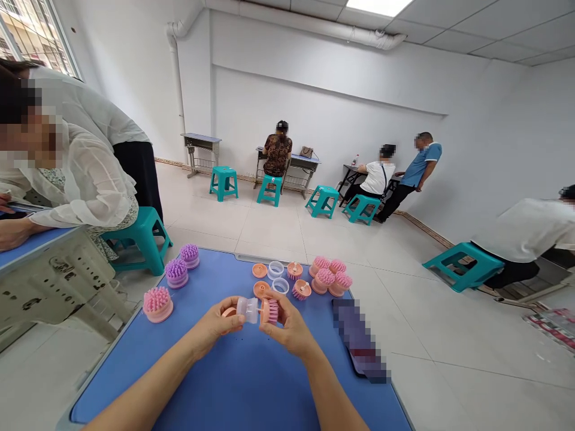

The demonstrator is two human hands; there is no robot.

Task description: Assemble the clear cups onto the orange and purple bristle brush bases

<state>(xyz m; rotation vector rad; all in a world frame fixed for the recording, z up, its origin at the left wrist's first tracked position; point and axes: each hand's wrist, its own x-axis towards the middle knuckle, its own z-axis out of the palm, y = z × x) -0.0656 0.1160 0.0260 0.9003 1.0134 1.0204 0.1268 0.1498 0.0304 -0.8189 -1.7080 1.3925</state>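
Over the middle of the blue desk (224, 383), my left hand (220, 323) grips a clear plastic cup (247, 310) with an orange cap at its left end. My right hand (287, 326) is closed around an orange brush head (270, 312) with pink bristles, turned sideways. The brush head's stem side faces the cup's right end, close to it; whether they touch I cannot tell. Just beyond the hands lie orange caps (259, 270), clear rings (275, 270) and loose brush heads (301, 290), stem side up.
Several pink brushes (324, 278) stand at the desk's far right. Two purple brushes (176, 273) and a pink brush (157, 304) line the left edge. A phone (359, 341) lies at the right edge. Other people sit or stand nearby, with green stools (223, 182) beyond.
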